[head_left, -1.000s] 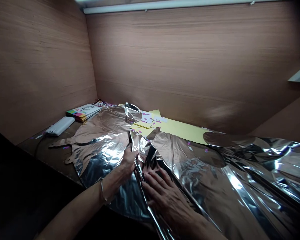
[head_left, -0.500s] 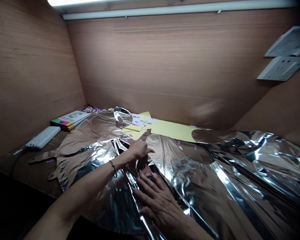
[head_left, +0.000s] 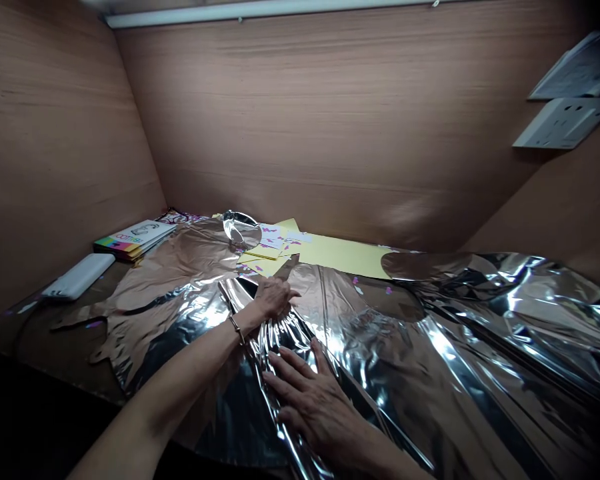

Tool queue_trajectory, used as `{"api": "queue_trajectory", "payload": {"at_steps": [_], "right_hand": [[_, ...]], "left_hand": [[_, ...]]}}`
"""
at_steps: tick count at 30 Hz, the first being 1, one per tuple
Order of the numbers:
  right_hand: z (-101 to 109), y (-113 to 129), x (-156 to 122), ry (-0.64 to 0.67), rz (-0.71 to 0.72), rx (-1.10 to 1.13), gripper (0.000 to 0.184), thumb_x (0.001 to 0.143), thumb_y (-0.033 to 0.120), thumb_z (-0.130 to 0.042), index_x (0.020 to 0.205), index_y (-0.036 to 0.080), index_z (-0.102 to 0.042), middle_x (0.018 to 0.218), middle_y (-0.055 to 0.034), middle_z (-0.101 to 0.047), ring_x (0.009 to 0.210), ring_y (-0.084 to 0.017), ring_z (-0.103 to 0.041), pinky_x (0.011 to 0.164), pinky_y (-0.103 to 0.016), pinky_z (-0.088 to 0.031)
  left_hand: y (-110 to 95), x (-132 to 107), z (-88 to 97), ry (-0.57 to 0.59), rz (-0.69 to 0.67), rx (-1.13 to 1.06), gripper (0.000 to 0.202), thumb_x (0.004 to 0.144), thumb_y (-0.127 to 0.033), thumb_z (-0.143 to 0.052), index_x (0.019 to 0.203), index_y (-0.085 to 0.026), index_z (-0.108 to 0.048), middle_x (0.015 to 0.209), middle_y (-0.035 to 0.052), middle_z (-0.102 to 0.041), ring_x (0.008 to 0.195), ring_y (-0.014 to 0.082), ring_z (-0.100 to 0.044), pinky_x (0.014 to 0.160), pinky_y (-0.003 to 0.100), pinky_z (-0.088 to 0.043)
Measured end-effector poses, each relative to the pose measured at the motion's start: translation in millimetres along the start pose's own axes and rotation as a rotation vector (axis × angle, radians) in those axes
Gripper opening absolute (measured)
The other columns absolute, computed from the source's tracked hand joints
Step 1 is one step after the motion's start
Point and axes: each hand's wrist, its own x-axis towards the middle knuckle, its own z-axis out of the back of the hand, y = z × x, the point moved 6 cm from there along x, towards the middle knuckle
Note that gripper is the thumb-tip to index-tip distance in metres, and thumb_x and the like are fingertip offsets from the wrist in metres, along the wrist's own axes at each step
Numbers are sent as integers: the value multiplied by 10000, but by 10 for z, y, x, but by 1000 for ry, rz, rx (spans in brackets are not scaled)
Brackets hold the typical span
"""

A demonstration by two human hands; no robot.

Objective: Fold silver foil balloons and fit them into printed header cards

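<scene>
Resting spread open on a crumpled silver foil balloon [head_left: 380,360], the right hand [head_left: 316,403] lies flat, fingers apart. At its eleven o'clock the left hand [head_left: 275,298], with a bangle [head_left: 236,328] at the wrist, curves over a foil fold; whether it grips, I cannot tell. A striped booklet [head_left: 133,240] at ten o'clock has unreadable lettering, with a white power bank [head_left: 75,276] on the counter [head_left: 40,320] beside it.

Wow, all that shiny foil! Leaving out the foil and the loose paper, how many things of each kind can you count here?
Hands (left hand, right hand): 2
Bracelet: 1
White box: 1
Wall socket: 1
Booklet stack: 1
Total: 6
</scene>
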Motion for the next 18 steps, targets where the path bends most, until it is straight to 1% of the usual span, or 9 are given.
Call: {"api": "queue_trajectory", "payload": {"at_steps": [2, 4, 6, 7, 9, 11, 13, 16, 18], "right_hand": [[12, 11, 0, 8, 4, -8, 437, 920, 402, -396, 1343, 309, -336, 1405, -20, -322, 1293, -257, -256, 1020, -607, 97], [18, 29, 8, -13, -7, 2, 443, 917, 398, -403, 1346, 320, -328, 1398, -14, -337, 1288, -261, -265, 1023, -611, 80], [-5, 39, 33, -41, -60, 33, 424, 926, 375, -377, 1345, 340, -322, 1388, 3, -355, 1280, -250, -280, 1033, -603, 67], [-35, 39, 52, -40, -103, 57, 421, 931, 355, -359, 1349, 340, -315, 1391, 1, -351, 1278, -248, -285, 1035, -602, 61], [-118, 30, 97, 6, -217, 107, 450, 917, 319, -367, 1363, 297, -308, 1406, -40, -319, 1279, -268, -281, 1028, -616, 51], [-159, 42, 143, 56, -298, 142, 475, 885, 304, -406, 1353, 247, -347, 1419, -89, -279, 1284, -308, -262, 1010, -639, 40], [-133, 80, 182, 99, -321, 162, 494, 852, 286, -438, 1340, 246, -372, 1434, -111, -232, 1283, -338, -250, 995, -662, -32], [-25, 162, 219, 131, -271, 191, 553, 804, 247, -481, 1343, 279, -359, 1455, -102, -176, 1278, -329, -268, 995, -577, -236], [23, 190, 228, 142, -232, 199, 626, 752, 235, -544, 1348, 266, -355, 1455, -102, -176, 1273, -319, -284, 988, -492, -316]], "left_hand": [[-193, -128, 166, -30, -82, 58, 302, 781, -415, -591, 819, -115, -610, 995, 173, -590, 1085, 323, -458, 965, 462, -263], [-400, -399, 329, -40, -253, 131, 380, 821, -451, -517, 970, -107, -582, 1129, 184, -539, 1144, 306, -411, 1015, 458, -209], [-567, -841, 411, 9, -535, 210, 474, 834, -494, -466, 1081, -94, -529, 1206, 187, -500, 1157, 280, -413, 1043, 437, -196], [-598, -1107, 407, 75, -675, 228, 528, 830, -516, -458, 1143, -91, -487, 1236, 188, -482, 1177, 270, -407, 1056, 428, -187], [-539, -1640, 344, 230, -878, 273, 749, 778, -586, -486, 1300, -77, -319, 1320, 200, -411, 1262, 295, -315, 1080, 446, -134], [-382, -2033, 277, 319, -912, 332, 973, 720, -608, -547, 1386, -54, -104, 1403, 220, -277, 1324, 318, -179, 1090, 457, -92], [-253, -2248, 258, 298, -853, 376, 1056, 703, -578, -588, 1403, -73, 19, 1444, 221, -158, 1341, 339, -81, 1088, 479, -84], [-198, -2341, 291, 215, -742, 391, 1001, 739, -464, -597, 1409, -115, 59, 1462, 205, -79, 1340, 357, -23, 1076, 512, -108], [-214, -2353, 294, 237, -719, 386, 992, 740, -410, -595, 1409, -112, 74, 1464, 207, -51, 1338, 362, -7, 1072, 526, -115]]}}
